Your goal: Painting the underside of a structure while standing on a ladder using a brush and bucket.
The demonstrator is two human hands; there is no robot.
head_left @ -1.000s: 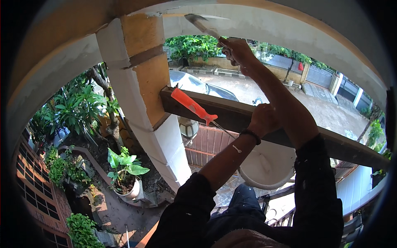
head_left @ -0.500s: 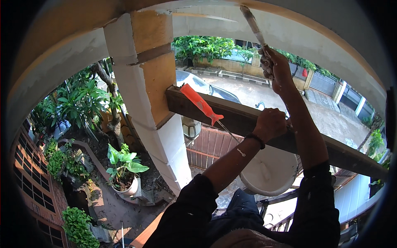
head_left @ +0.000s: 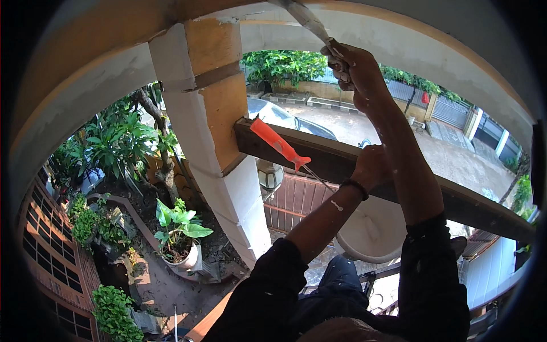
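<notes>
My right hand (head_left: 347, 65) is raised, fingers wrapped around a paint-smeared brush (head_left: 307, 20) whose head reaches the overhead moulding (head_left: 262, 8). My left hand (head_left: 370, 165), with a dark band at the wrist, grips the dark wooden beam (head_left: 456, 205), partly hidden behind my right forearm. To its left, a tool with an orange handle (head_left: 273, 139) lies against the beam, its metal rod running down behind my left hand. A white bucket (head_left: 364, 239) hangs below the beam, with pale material inside.
The beam meets a white-and-ochre pillar (head_left: 213, 122) on my left. Below are a potted plant (head_left: 179, 256), a garden path (head_left: 171, 293), a reddish gate (head_left: 290, 199) and a wall lamp (head_left: 268, 176). A car (head_left: 273, 111) and street (head_left: 467, 159) lie beyond. An overhead arch (head_left: 427, 51) curves across.
The brush and my right hand swung right, then back up and to the left since half a second ago. My left hand stays on the beam, shifting only slightly.
</notes>
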